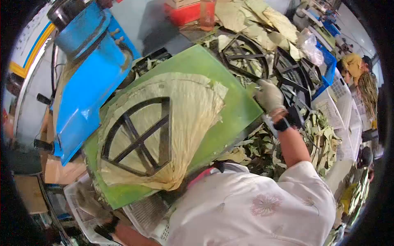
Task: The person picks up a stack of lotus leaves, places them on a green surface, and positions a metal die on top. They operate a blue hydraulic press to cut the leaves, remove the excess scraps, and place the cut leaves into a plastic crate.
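A black fan-shaped cutting die (pixel 141 141) with crossed bars lies on a pleated, pale dried leaf stack (pixel 193 119). The stack rests on a green cutting board (pixel 230 96). My right hand (pixel 269 96), in a pale glove, is at the far right corner of the board. Its fingers look closed on the end of another black fan-shaped cutting die (pixel 246 56). A third black cutting die (pixel 293 80) lies just beyond that hand. Low on the left, my left hand (pixel 92 205) is dim and blurred beside a white plastic basket (pixel 76 192); its fingers cannot be made out.
A blue press arm (pixel 88 98) stands over the board's left side. Leaf scraps (pixel 322 139) pile up at the right, near a blue crate (pixel 328 67). Flat leaf pieces (pixel 271 20) and a red container (pixel 184 15) are at the back. Another person (pixel 353 65) bends at far right.
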Available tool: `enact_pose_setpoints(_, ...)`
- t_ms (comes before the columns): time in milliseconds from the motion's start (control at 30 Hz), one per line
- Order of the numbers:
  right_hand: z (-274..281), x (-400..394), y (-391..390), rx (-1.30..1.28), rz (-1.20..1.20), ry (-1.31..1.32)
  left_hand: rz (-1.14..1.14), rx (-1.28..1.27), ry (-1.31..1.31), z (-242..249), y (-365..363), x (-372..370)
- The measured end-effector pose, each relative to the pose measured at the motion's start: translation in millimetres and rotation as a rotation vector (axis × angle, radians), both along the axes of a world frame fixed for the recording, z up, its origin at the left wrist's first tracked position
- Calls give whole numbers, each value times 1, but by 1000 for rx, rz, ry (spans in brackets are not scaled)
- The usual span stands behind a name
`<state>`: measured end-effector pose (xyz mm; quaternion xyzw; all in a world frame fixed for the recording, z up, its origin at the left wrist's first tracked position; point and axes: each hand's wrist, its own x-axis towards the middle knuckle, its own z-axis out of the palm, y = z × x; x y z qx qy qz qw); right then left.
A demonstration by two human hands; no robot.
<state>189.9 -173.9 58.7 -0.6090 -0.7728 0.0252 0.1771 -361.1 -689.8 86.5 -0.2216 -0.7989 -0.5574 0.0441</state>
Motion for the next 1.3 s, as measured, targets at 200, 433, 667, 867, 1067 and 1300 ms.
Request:
enact_pose_setpoints(200, -50, 68, -8, -186, -166, -133, 316, -274, 464, 93, 33, -121)
enact_pose_setpoints(433, -69, 87, 1, -101, -157, 628, 10, -66, 140, 139, 85, -236)
enact_pose_setpoints(667, 52, -80, -69, -191, 493, 506, 85, 259, -28, 131, 122, -238)
enact_pose_setpoints(867, 40, -172, -68, -268, 661, 306, -30, 215, 187, 129, 111, -199)
enact_pose_setpoints(1067, 29, -185, -71, -256, 722, 320, 179, 157, 256, 118, 95, -98)
enact_pose_setpoints(1300, 35, -173, -99, -79, 558, 846, 99, 184, 181, 91, 79, 49)
